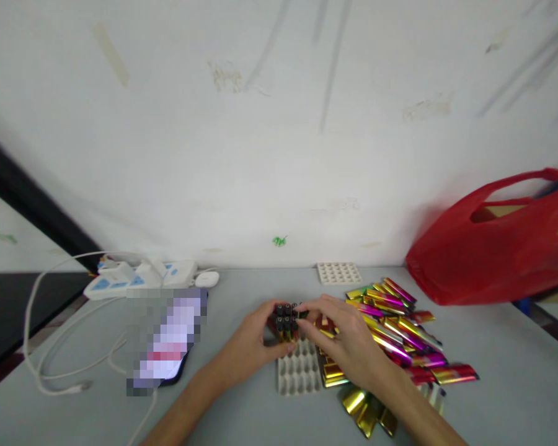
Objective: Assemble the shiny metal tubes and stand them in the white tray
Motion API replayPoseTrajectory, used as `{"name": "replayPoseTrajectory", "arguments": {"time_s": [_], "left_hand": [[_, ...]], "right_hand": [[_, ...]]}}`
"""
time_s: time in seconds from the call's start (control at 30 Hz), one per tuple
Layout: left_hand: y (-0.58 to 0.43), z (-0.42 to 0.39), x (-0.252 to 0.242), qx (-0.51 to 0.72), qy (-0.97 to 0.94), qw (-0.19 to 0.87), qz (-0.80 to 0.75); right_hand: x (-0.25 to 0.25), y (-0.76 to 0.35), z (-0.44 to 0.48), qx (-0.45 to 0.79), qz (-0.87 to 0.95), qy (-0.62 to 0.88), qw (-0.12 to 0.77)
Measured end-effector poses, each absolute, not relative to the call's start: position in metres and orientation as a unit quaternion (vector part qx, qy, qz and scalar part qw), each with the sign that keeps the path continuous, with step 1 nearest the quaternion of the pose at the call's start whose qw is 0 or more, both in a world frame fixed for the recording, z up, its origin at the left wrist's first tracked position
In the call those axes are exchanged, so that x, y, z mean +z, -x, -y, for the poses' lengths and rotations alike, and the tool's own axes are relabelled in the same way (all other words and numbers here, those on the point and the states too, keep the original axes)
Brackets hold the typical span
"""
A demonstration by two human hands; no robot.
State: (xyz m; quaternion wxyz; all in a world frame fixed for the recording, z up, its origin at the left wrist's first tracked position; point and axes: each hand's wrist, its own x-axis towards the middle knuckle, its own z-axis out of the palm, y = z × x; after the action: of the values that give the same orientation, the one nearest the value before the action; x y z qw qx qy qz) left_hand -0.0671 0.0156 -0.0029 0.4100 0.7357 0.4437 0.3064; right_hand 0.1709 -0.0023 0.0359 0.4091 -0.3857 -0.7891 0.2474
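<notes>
While L hand (253, 337) holds blk-topped tubes (287, 321), phone scrn (172, 337) is pixelated.

Single view, worn on the person's head. Lens is pointed forward and down, over the gray tabletop (242, 412) and straight onto the white wall (260, 155) behind it. More than half the frame is taken up by wall; tabletop is kept to the lower part. Left hand (253, 337) and right hand (341, 328) are seen from above and behind, fairly near, around center; forearms (199, 396) are cropped at the near edge. Wide coverage: power strip (181, 272) included far left, red bag (488, 254) cropped at right.
</notes>
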Motion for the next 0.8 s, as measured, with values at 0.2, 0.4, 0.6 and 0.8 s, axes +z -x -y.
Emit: {"name": "replayPoseTrajectory", "arguments": {"time_s": [0.2, 0.4, 0.6, 0.8], "left_hand": [[0.067, -0.016, -0.002, 0.298, -0.733, 0.414, -0.449], [0.068, -0.015, -0.002, 0.296, -0.726, 0.414, -0.463], [0.068, -0.015, -0.001, 0.292, -0.731, 0.415, -0.456], [0.068, -0.015, -0.003, 0.296, -0.73, 0.409, -0.461]], "right_hand": [[0.032, -0.187, -0.011, 0.179, 0.764, 0.483, 0.389], [0.025, -0.211, -0.022, 0.191, 0.797, 0.536, 0.199], [0.028, -0.213, -0.023, 0.204, 0.79, 0.562, 0.136], [0.015, -0.214, -0.022, 0.18, 0.8, 0.553, 0.147]]}}
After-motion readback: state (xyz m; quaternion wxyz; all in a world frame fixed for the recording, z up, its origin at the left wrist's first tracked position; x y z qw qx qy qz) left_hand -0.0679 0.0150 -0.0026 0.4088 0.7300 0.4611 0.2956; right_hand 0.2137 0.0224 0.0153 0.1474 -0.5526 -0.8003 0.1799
